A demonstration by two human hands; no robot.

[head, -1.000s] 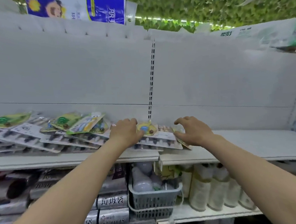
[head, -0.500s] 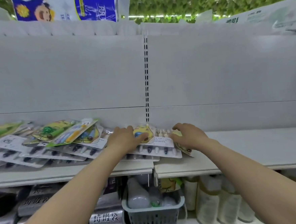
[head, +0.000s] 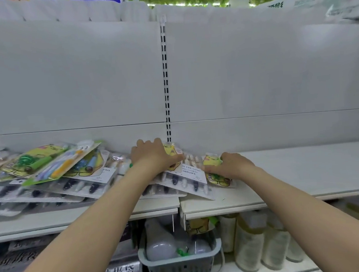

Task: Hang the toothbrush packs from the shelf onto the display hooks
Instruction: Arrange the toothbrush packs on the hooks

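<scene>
A heap of toothbrush packs (head: 55,170) is spread over the left half of the shelf (head: 304,169), past its middle seam. The left hand (head: 154,156) is laid palm-down on a yellow pack (head: 171,152) below the slotted upright (head: 165,83); a grip cannot be made out. The right hand (head: 232,166) is pressed flat on a second yellow pack (head: 212,160) just beside.

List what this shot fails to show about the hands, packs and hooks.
Head view only.
- Display hooks: none in frame; just the slotted upright shows.
- Left hand: its back hides its fingertips and most of the yellow pack beneath; grip unclear.
- Right hand: fingers cover a second yellow pack; pinching or pressing, unclear.
- Far-left packs: cut by the frame edge and blurred.
</scene>
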